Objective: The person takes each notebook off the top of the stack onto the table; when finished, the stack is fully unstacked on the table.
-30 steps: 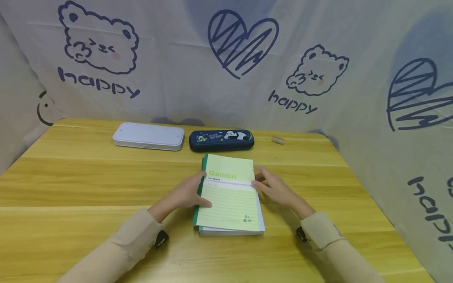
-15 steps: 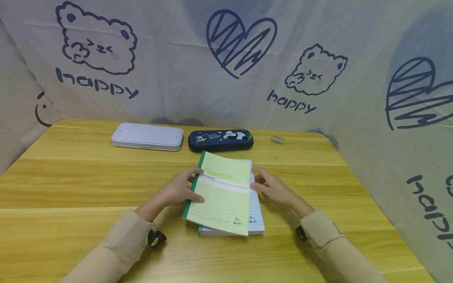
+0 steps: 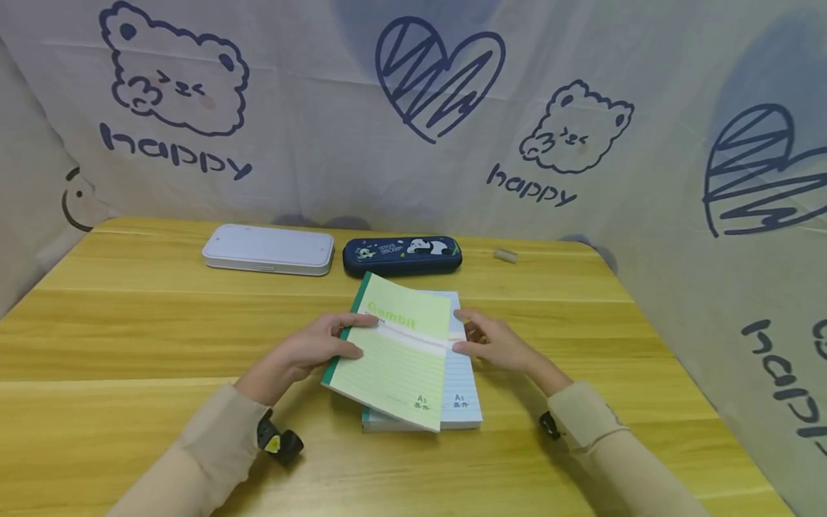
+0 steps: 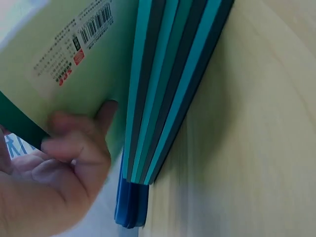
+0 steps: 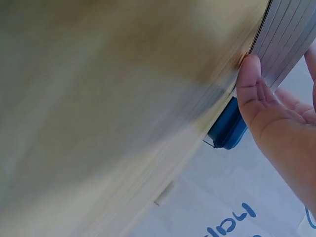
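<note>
My left hand (image 3: 310, 350) grips a pale green notebook (image 3: 394, 373) by its dark green spine side, thumb and a finger on the cover. Other fingers lie under its back cover (image 4: 74, 64), which shows a barcode in the left wrist view. The notebook is tilted, its spine side raised over a stack of notebooks (image 3: 461, 373). A light blue cover tops that stack, and several green spines (image 4: 168, 94) show along its left side. My right hand (image 3: 497, 345) touches the stack's right edge, fingertips against the page edges (image 5: 281, 44) in the right wrist view.
Behind the stack lie a white pencil case (image 3: 268, 249) and a dark blue panda pencil case (image 3: 402, 256). A small grey-beige eraser-like block (image 3: 506, 255) sits to their right. A printed cloth (image 3: 323, 158) hangs along the wooden table's (image 3: 161, 323) back edge.
The left hand has drawn the pale green notebook leftward and turned it, raising its spine side and uncovering the light blue cover below. The right hand has stayed nearly still.
</note>
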`<state>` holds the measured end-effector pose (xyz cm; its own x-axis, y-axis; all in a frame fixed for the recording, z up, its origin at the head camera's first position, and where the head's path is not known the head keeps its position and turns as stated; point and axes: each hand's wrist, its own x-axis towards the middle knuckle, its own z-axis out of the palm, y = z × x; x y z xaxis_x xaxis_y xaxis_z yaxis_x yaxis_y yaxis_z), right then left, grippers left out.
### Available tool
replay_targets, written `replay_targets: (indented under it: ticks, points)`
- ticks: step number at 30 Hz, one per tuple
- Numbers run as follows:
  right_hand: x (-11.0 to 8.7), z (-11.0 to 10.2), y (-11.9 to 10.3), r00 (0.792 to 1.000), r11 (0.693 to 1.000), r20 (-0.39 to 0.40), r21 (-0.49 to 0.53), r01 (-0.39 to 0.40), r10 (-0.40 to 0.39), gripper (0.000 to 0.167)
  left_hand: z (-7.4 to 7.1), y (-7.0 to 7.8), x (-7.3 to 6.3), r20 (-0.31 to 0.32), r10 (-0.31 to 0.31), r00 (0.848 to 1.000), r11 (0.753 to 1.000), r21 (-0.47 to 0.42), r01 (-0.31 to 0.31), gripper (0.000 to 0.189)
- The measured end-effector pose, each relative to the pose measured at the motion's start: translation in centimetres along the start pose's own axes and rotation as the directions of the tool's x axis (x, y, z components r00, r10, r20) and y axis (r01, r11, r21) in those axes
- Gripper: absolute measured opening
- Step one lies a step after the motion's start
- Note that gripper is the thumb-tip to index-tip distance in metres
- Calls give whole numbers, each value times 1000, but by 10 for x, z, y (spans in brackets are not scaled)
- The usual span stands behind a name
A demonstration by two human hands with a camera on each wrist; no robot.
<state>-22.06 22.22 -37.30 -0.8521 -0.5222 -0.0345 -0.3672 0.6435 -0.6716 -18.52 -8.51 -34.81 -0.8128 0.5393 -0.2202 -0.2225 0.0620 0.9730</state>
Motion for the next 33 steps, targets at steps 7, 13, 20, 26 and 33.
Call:
replay_targets:
  ticks: [7, 13, 20, 26, 33]
  points:
    - [1, 1, -2, 999, 999, 5, 33, -40, 40, 58, 1, 2, -7, -11, -28, 1000, 997, -69, 27, 55]
    - [3, 3, -5, 998, 997, -15, 53, -57, 58, 60, -2, 3, -14, -51, 3, 999, 998, -69, -6, 55]
    - [-1, 0, -21, 998, 993, -17, 108, -53, 55, 61, -15, 5, -26, -75, 48, 996, 997, -58, -52, 58]
    - [2, 2, -11, 998, 994, -23, 100, -51, 53, 65, -27, 8, -41, -111, 68, 991, 997, -39, -73, 60]
    - [4, 5, -4, 998, 992, -26, 118, -48, 51, 65, -46, 7, -60, -154, 61, 986, 996, -52, -69, 62]
